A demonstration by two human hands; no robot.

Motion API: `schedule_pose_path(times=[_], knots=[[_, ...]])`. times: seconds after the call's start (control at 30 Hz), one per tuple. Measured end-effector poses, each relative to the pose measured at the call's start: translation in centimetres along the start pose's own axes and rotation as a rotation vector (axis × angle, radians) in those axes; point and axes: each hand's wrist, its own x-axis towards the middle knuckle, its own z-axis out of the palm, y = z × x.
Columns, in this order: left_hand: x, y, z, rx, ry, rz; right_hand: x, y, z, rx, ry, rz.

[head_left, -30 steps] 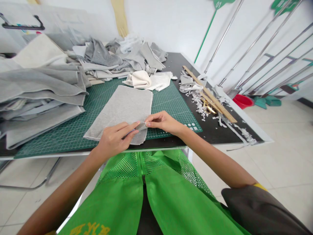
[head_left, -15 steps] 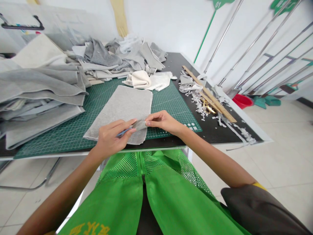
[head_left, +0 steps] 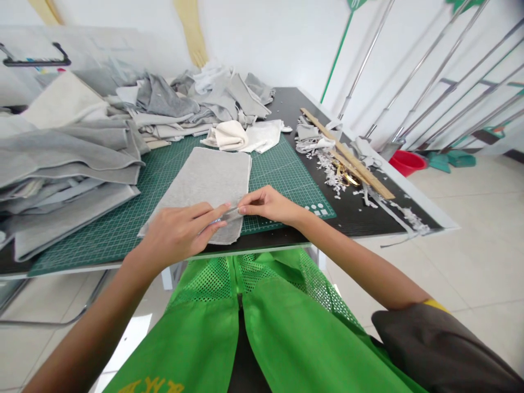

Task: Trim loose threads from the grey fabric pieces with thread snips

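A flat grey cloth lies on the green cutting mat, its lower end near the table's front edge. Over that end, my left hand is closed round a slim bluish tool, mostly hidden by the fingers; its tip cannot be made out. My right hand pinches the lifted right edge of the grey cloth. The fingertips of both hands are close together there.
Folded grey cloths are stacked at the left, with a loose cloth heap behind the mat. White cloths lie at the mat's back. On the right are wooden strips, gold scissors and scraps.
My left hand has turned flatter over the cloth, covering more of the bluish tool. My right hand keeps its pinch with little movement. The view has shifted slightly.
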Motion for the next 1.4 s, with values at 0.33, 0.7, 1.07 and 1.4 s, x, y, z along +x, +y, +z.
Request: schedule_pose_path(times=[0.33,0.7,1.07,1.4], knots=[[0.4,-0.6,0.7,0.023,0.001,0.069,0.2,0.2,-0.5,-0.098,-0.117,-0.032],[-0.4,-1.6,1.8,-0.015,-0.004,0.147,0.3,0.4,-0.9,-0.147,-0.158,-0.026],[-1.5,-1.6,2.9,-0.104,0.054,0.057,0.2,0.6,-0.8,-0.183,-0.161,-0.036],[-2.2,-2.0,3.7,-0.141,0.095,-0.007,-0.6,-0.5,-0.4,-0.232,-0.093,-0.047]])
